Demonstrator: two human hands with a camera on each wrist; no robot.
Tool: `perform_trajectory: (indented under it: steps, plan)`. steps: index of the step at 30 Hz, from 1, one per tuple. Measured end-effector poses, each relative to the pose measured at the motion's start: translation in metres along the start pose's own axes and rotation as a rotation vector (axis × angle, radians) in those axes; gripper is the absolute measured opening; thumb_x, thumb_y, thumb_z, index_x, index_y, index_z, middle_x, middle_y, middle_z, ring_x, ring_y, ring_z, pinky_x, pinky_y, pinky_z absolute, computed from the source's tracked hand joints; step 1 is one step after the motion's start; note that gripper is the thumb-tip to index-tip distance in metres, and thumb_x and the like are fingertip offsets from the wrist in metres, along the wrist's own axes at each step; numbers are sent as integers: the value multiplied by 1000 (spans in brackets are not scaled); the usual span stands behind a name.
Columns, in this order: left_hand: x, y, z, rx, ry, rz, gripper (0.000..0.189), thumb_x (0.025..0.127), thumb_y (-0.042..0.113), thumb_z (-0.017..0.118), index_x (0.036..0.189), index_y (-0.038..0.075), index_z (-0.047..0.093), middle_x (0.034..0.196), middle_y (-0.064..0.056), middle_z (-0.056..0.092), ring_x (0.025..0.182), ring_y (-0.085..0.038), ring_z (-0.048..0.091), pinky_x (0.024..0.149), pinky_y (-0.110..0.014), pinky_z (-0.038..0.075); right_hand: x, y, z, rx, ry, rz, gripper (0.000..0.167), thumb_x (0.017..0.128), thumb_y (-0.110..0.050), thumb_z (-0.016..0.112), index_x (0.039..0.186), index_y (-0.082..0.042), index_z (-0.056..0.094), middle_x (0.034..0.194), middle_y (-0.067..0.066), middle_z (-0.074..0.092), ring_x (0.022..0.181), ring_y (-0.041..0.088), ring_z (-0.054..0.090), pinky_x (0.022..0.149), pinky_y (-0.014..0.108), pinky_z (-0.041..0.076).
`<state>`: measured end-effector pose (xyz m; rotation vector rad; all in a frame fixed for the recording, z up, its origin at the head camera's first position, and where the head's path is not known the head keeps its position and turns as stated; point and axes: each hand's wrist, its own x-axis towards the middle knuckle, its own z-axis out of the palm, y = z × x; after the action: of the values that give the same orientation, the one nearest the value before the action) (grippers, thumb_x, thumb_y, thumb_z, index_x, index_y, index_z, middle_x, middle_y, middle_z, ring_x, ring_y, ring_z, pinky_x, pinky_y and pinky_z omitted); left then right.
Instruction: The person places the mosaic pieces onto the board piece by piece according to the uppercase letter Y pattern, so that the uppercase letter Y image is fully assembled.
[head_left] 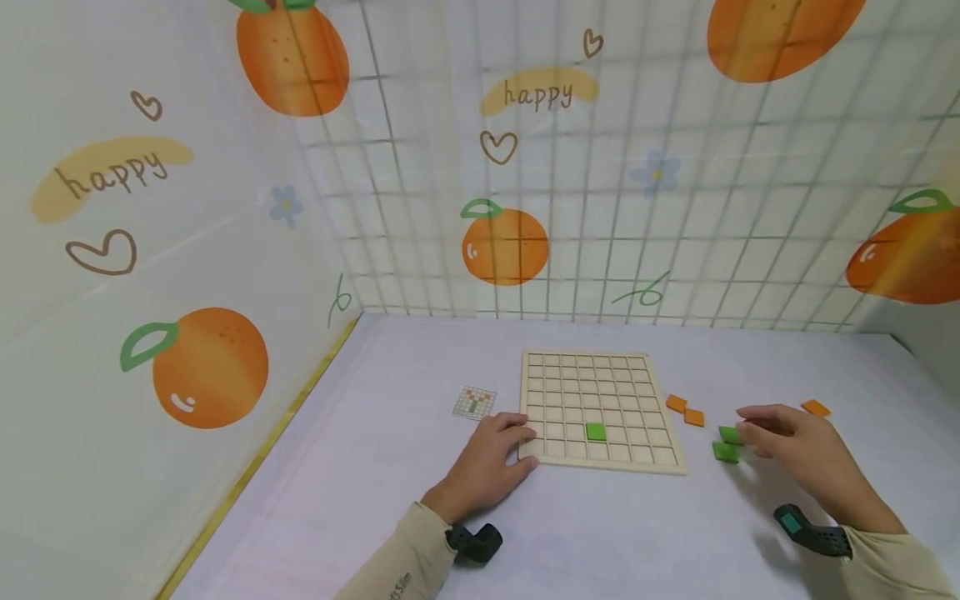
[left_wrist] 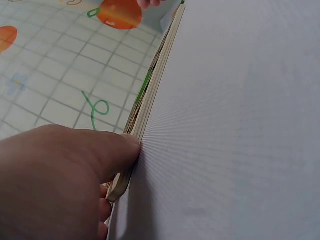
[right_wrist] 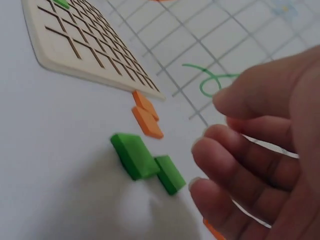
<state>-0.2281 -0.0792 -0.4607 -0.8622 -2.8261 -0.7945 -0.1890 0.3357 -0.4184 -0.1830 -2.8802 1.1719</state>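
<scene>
A square wooden grid board (head_left: 547, 408) lies on the table, with one green tile (head_left: 596, 432) in a cell near its front. My left hand (head_left: 491, 457) holds the board at its front left corner, fingers over the left side. In the left wrist view the thumb (left_wrist: 117, 150) presses on the front edge. To the right of the board, my right hand (head_left: 798, 437) hovers beside two loose green tiles (head_left: 725, 452). Its fingers are loosely bent, with nothing held between thumb and fingers. In the right wrist view these green tiles (right_wrist: 135, 157) sit below and left of the fingertips.
Two orange tiles (head_left: 693, 417) lie close to the board's right edge. Another orange tile (head_left: 816, 407) lies farther right, behind the right hand. Left of the board is a small printed pattern card (head_left: 475, 402). A white curtain with orange prints (head_left: 506, 247) stands behind the table.
</scene>
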Motion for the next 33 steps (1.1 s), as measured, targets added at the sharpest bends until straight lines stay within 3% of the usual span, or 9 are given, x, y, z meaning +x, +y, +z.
perform_trajectory:
  steps: [7,12,20,27,33]
  plan:
    - [0,0,0,-2,-6,-2,38,96,32,67,130,15,66,145,0,50,131,-20,45,109,-38,39,5,14,4,12,-32,21,61,98,-42,61,134,7,55,117,21,66,87,24,60,64,31,50]
    - [0,0,-1,-2,-4,2,38,96,32,67,130,15,66,145,0,50,131,-21,45,109,-39,39,9,20,6,4,-87,48,59,97,-42,64,132,6,57,117,19,65,91,26,59,67,30,51]
    - [1,0,0,10,2,-9,38,96,33,68,131,17,66,145,2,50,131,-19,45,108,-37,40,10,18,10,-86,-82,-31,46,94,-33,70,123,3,65,116,19,68,102,34,59,75,39,54]
    - [1,-2,0,2,3,-3,38,96,33,68,130,16,66,145,2,50,131,-19,45,108,-37,40,8,12,10,-161,-100,-98,43,91,-28,74,118,5,68,109,18,70,97,31,63,72,38,53]
    - [2,-2,0,4,3,-5,39,96,33,68,131,16,66,145,2,50,131,-19,45,108,-37,40,10,11,14,-184,-96,-75,43,90,-25,75,119,5,67,107,16,68,94,31,63,71,40,54]
